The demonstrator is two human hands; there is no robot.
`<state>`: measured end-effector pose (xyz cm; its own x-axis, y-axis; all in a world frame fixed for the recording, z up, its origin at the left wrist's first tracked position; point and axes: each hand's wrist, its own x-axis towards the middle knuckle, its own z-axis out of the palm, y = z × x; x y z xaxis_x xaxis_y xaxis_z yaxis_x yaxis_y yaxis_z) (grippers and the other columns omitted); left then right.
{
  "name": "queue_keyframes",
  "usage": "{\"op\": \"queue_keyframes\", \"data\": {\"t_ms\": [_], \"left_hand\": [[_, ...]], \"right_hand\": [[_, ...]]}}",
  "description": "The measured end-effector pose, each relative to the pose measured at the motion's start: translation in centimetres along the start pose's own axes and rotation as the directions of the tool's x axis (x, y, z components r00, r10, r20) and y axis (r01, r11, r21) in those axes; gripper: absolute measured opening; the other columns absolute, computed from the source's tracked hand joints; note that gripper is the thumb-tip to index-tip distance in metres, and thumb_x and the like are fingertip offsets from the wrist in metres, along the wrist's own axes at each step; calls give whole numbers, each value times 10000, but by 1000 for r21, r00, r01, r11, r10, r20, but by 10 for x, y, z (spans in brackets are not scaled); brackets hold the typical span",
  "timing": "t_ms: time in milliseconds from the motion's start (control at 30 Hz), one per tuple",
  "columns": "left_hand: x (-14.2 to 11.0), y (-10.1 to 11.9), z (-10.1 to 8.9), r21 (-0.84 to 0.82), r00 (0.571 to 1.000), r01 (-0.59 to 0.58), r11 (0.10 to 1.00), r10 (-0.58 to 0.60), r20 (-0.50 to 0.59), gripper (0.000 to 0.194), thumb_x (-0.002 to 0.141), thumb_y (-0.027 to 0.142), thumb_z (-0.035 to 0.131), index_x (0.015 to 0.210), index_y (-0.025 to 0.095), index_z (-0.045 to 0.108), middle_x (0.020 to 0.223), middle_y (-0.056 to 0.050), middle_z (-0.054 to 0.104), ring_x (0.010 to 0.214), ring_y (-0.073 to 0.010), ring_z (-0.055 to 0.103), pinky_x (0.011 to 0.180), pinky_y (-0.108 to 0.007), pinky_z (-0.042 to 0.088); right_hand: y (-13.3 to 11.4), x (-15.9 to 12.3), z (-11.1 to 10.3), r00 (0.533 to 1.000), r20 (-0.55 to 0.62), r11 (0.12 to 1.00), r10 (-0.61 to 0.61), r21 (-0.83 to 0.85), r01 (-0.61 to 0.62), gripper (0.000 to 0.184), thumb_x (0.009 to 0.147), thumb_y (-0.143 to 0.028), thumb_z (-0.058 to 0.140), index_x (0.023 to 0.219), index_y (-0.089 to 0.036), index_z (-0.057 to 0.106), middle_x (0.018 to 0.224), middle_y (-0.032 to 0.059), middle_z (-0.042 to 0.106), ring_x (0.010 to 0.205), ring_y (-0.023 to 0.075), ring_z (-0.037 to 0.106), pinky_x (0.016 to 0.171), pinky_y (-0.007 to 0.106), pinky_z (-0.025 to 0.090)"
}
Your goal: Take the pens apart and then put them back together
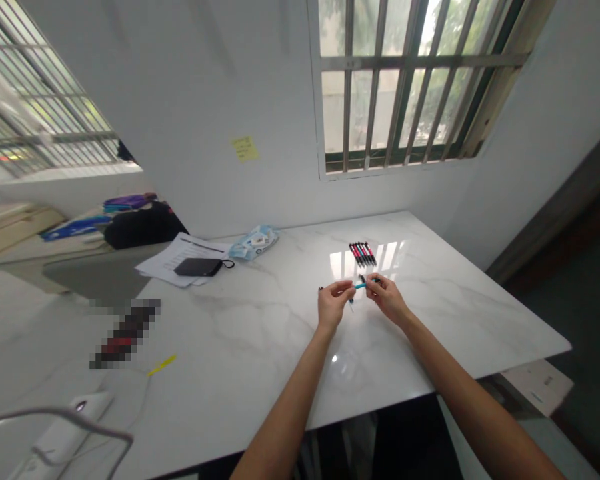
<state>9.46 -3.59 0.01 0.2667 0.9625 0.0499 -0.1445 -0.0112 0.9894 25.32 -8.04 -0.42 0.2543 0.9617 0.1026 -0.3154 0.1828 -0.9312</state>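
Between my two hands a light-blue pen barrel (361, 285) is held nearly level above the table. My left hand (336, 299) pinches its left end, and my right hand (384, 296) grips the right end, where a dark part shows at the fingers. Small dark pen parts (351, 302) lie on the table just below and between the hands; their exact kind is too small to tell. Beyond my hands, several pens (363, 254) with red, teal and black bodies lie side by side in a row.
A white marbled table (260, 347) stands against the wall. At the back left are printed papers (165, 257), a black pouch-like case (199, 267) and a blue-white soft packet (254, 243). A yellow strip (163, 365), a power strip (65, 433) and a grey cable (80, 419) are at front left.
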Motion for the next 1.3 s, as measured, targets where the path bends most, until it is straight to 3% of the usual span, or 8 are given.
{"op": "queue_keyframes", "data": {"t_ms": [400, 500, 567, 733, 867, 1033, 1167, 1300], "left_hand": [[-11, -22, 17, -135, 989, 149, 980, -145, 42, 496, 661, 319, 907, 1095, 113, 785, 1032, -140, 806, 980, -246, 759, 968, -395, 591], [-6, -20, 14, 12, 996, 88, 996, -88, 10, 367, 757, 300, 835, 1077, 126, 793, 1049, -131, 805, 952, -228, 761, 926, -373, 604], [-3, -15, 13, 175, 1000, 7, 984, -10, 15, 243, 821, 257, 765, 1036, 150, 805, 1042, -109, 808, 926, -204, 757, 911, -350, 599], [8, 4, 19, 596, 982, -186, 781, 134, 132, 136, 854, 187, 699, 929, 211, 810, 912, -31, 809, 805, -164, 726, 841, -296, 565], [22, 9, 29, 707, 965, -261, 657, 148, 218, 96, 855, 215, 714, 896, 225, 800, 905, -14, 797, 780, -153, 702, 820, -273, 530], [42, -1, 37, 793, 953, -283, 540, 63, 297, 135, 862, 194, 679, 922, 226, 795, 900, -29, 786, 859, -178, 707, 845, -283, 514], [51, -8, 39, 860, 942, -307, 407, 0, 335, 181, 864, 160, 645, 945, 233, 789, 953, -46, 789, 935, -207, 711, 903, -316, 506], [58, -10, 43, 864, 937, -322, 387, 1, 349, 229, 868, 130, 624, 1004, 231, 778, 961, -56, 787, 943, -214, 711, 910, -315, 504]], "right_hand": [[-5, 8, -18, 983, -182, 998, -38, -54, 28, 434, 747, -548, 792, 979, -188, 716, 753, -2, 643, 691, 140, 595, 709, 288, 520], [-4, 12, -33, 938, -297, 961, -180, -257, 103, 352, 779, -502, 733, 932, -193, 666, 783, 21, 689, 728, 176, 657, 747, 318, 545], [-2, 14, -44, 899, -335, 866, -282, -492, 88, 299, 787, -462, 708, 907, -195, 650, 831, 53, 734, 759, 204, 691, 778, 338, 551], [7, 12, -57, 933, -253, 525, -256, -847, -85, 174, 824, -340, 658, 938, -216, 699, 902, 59, 788, 829, 225, 725, 812, 330, 521], [13, 13, -57, 943, -232, 355, -238, -925, -138, 122, 851, -292, 652, 922, -217, 716, 881, 57, 781, 836, 225, 717, 773, 307, 489], [16, 15, -56, 950, -176, 258, -258, -960, -108, 115, 872, -279, 636, 853, -194, 711, 889, 79, 753, 802, 213, 691, 757, 300, 464], [14, 15, -53, 957, -193, 286, -217, -950, -126, 110, 878, -297, 649, 858, -214, 717, 795, 40, 746, 761, 208, 690, 698, 284, 437], [12, 14, -47, 964, -190, 307, -183, -943, -128, 109, 888, -305, 655, 884, -223, 726, 722, 16, 731, 706, 197, 680, 666, 276, 414]]}}
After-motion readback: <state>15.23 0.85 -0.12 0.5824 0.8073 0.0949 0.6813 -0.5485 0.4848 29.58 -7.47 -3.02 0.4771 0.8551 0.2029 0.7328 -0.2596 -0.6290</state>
